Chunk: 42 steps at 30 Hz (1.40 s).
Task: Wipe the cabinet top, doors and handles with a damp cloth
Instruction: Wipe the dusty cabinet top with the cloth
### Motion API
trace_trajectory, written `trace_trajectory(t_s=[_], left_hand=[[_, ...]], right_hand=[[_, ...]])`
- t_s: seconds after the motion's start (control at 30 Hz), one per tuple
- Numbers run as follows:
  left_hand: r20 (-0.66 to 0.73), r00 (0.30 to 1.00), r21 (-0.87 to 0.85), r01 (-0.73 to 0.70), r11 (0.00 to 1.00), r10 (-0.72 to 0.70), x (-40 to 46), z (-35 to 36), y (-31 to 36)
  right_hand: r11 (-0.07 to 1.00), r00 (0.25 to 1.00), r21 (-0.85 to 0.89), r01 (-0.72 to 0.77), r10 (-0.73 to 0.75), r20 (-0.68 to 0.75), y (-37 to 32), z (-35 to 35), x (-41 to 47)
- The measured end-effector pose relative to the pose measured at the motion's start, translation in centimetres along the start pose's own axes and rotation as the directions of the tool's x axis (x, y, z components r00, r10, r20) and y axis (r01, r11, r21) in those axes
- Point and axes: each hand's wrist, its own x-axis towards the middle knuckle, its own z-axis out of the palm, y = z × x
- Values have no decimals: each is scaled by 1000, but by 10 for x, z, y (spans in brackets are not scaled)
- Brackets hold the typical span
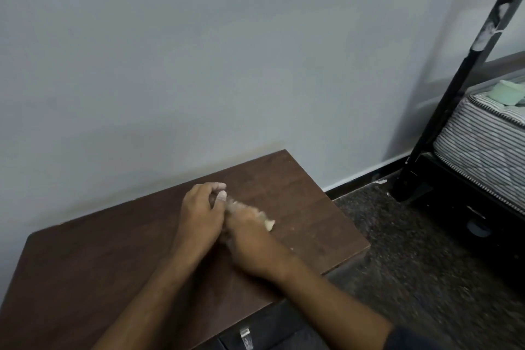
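Observation:
The dark brown wooden cabinet top [93, 261] fills the lower left, set against the wall. Both my hands meet near its right half. My right hand [252, 244] is blurred and grips a small pale cloth [269, 224]; only a corner of the cloth shows past the fingers. My left hand [203, 213] lies just left of it, fingers curled, thumb and fingertips pinching the cloth's other end. A metal handle [245, 334] on the dark cabinet front shows at the bottom edge.
A plain grey wall [199, 51] stands behind the cabinet. To the right lies dark carpet [412, 250], then a black metal bed frame [443, 111] with a striped mattress [483, 133] and a green item on it.

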Motion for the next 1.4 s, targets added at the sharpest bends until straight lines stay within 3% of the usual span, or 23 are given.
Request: trace_trajectory(t_s=[0.07, 0.13, 0.27, 0.33, 0.43, 0.6, 0.77, 0.83, 1.0, 1.2, 1.4], left_hand=[[-4, 1000, -37, -28, 999, 28, -8, 4, 12], [19, 999, -20, -36, 999, 36, -11, 3, 15], [106, 994, -11, -34, 999, 35, -28, 4, 20], [145, 989, 1, -28, 1000, 28, -38, 9, 23], [176, 983, -9, -42, 999, 43, -48, 20, 27], [156, 985, -6, -79, 997, 79, -56, 32, 33], [167, 980, -18, -103, 995, 104, -69, 21, 28], [185, 979, -24, -85, 996, 88, -73, 14, 24], [182, 980, -27, -79, 996, 83, -89, -6, 20], [149, 985, 2, -86, 996, 85, -105, -18, 18], [82, 993, 9, -87, 996, 85, -120, -37, 14]], right_hand=[[991, 991, 57, 124, -126, 34, -14, -8, -30], [994, 995, 50, 97, -98, 3, 1, -31, -34], [951, 949, -62, -304, 296, -108, 98, -81, -37], [927, 925, -92, -365, 349, -152, 114, -83, -46], [948, 941, -70, -310, 296, -162, 78, -54, -58], [999, 999, -19, 27, -27, -26, 16, -23, -92], [973, 967, -72, -219, 206, -151, 88, -76, -123], [963, 956, -90, -253, 234, -177, 109, -83, -136], [995, 989, -86, -54, 41, -140, 110, -85, -170], [932, 976, -305, 196, -156, 151, 103, -83, -162], [780, 874, -422, 462, -481, 70, 6, -2, -141]])
